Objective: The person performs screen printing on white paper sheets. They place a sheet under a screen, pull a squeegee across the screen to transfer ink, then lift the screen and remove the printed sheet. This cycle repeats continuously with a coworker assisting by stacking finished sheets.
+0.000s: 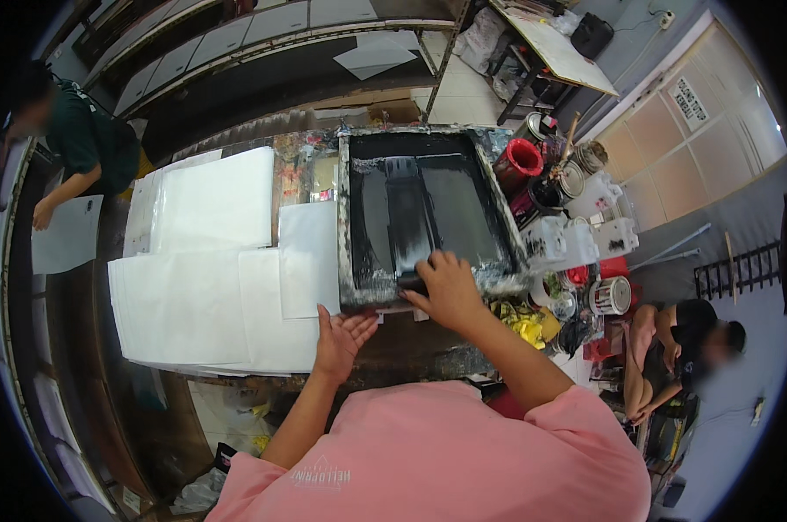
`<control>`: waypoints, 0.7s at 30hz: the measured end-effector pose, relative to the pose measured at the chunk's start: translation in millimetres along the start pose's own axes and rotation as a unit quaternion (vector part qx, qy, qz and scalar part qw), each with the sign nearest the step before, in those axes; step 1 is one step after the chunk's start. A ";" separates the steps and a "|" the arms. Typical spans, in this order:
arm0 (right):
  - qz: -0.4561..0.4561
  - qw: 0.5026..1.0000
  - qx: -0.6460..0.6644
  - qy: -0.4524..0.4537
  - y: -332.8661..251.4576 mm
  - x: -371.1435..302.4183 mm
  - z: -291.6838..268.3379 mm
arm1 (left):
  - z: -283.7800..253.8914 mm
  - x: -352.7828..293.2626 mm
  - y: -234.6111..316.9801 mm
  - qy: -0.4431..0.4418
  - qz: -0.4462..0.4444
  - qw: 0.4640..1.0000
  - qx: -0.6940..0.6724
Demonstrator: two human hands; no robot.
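A screen-printing frame [345,217] with a pale, ink-stained rim lies in front of me, its mesh coated with wet black ink. A glossy dark band [408,209] runs down its middle toward me. My right hand [450,291] is closed at the frame's near side, around what looks like a dark squeegee [409,282], mostly covered by ink and fingers. My left hand [343,341] is open, palm up, fingers apart, near the frame's near left corner. White paper sheets [185,300] lie in stacks left of the frame, and a smaller sheet [307,261] sits against its left side.
Ink cans, including a red one [519,158], white jugs [546,239] and yellow rags [524,326] crowd the right. Shelving racks [263,52] hold sheets behind. At far left a person [85,143] handles a sheet; another person [672,348] sits at right.
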State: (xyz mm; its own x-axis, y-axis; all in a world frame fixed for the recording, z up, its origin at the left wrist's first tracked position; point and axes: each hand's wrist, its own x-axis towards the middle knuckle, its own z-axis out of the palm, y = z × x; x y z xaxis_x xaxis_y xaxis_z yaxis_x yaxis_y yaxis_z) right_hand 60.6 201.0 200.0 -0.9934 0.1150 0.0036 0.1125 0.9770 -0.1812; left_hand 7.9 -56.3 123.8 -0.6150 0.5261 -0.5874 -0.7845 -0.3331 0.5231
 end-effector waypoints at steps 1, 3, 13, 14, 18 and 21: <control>-0.001 0.997 0.013 0.071 -5.9 2.7 -15.0 | 9.7 -6.9 11.7 -0.005 0.018 1.000 -0.003; -0.015 0.981 -0.029 0.191 -12.0 19.1 -41.7 | 25.2 -12.5 37.9 -0.136 0.084 0.987 -0.030; -0.040 0.950 -0.045 0.308 -6.2 108.1 -126.0 | -47.6 29.0 15.8 0.159 0.138 0.525 0.825; -0.022 0.956 -0.045 0.290 -4.5 109.6 -130.1 | -65.9 27.7 5.7 0.175 0.171 0.516 0.821; -0.030 0.953 -0.040 0.300 1.9 128.3 -144.8 | -110.9 30.6 -12.5 0.208 0.149 0.463 0.848; -0.029 0.950 -0.018 0.310 6.4 141.5 -151.4 | -107.2 33.0 -11.7 0.203 0.145 0.449 0.858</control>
State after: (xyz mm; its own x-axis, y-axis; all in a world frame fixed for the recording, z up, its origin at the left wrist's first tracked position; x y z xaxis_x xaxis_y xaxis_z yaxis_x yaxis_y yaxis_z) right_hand -75.5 250.7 348.2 -0.7942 0.1342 0.5926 0.0702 0.9890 -0.1300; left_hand -11.7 -119.0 32.1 -0.9089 0.3522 -0.2234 0.3341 0.9355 0.1152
